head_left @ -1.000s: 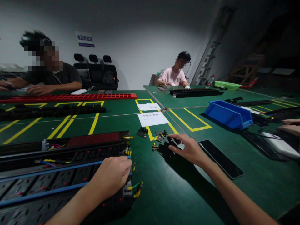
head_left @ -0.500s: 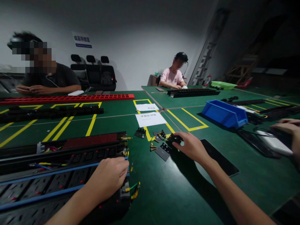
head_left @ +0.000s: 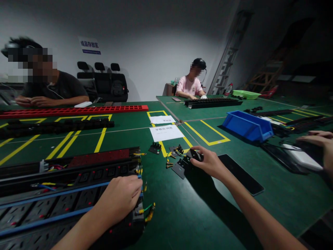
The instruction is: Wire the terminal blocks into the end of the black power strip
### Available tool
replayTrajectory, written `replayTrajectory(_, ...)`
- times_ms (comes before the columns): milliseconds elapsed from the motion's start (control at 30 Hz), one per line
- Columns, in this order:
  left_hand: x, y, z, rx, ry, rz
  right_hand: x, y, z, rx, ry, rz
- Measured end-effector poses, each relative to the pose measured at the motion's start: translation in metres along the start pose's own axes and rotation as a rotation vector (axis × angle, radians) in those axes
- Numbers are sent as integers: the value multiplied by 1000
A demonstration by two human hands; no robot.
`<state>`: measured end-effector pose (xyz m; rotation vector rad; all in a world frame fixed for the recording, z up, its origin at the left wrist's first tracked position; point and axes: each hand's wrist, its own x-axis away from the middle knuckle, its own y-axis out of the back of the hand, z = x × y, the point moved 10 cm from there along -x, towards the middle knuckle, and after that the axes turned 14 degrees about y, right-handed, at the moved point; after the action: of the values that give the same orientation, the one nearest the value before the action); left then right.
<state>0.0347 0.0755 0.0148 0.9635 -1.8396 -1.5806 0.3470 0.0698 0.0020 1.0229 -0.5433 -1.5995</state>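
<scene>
My left hand (head_left: pixel 121 196) lies over the right end of a blue-edged black power strip (head_left: pixel 63 203), fingers curled onto it and their tips hidden. In my right hand (head_left: pixel 209 162) a small black metal bracket (head_left: pixel 194 155) is pinched between thumb and fingers, just above the table. Similar brackets lie close by: one black bracket (head_left: pixel 178 171) below it and another bracket (head_left: pixel 155 148) further left. Brass-coloured screws (head_left: pixel 169 164) sit beside them. Yellow-sleeved wire ends (head_left: pixel 149 212) stick out of the strips' right ends.
A dark tablet-like slab (head_left: pixel 241 175) lies under my right forearm. Beyond it stand a blue bin (head_left: pixel 247 126) and a white device (head_left: pixel 301 158), with another person's hand (head_left: pixel 318 142) beside it. Paper labels (head_left: pixel 166 133) lie ahead. Two people sit across the green table (head_left: pixel 166 215).
My right hand has lifted and tilted the bracket slightly, so more of it shows. My left hand stays on the power strip. The view has shifted a little.
</scene>
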Motion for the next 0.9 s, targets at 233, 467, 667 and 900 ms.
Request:
replayTrajectory(233, 0, -3, 0, 1, 0, 4, 1, -11, 7, -59, -45, -6)
replayTrajectory(467, 0, 0, -1, 0, 12, 17, 2, -35, -11, -449, -127, 31)
replayTrajectory(667, 0, 2, -2, 7, 1, -5, 1, -45, -15, -602, -136, 67)
replayTrajectory(900, 0, 0, 0, -2, 3, -8, 2, -51, -14, -576, -134, 109)
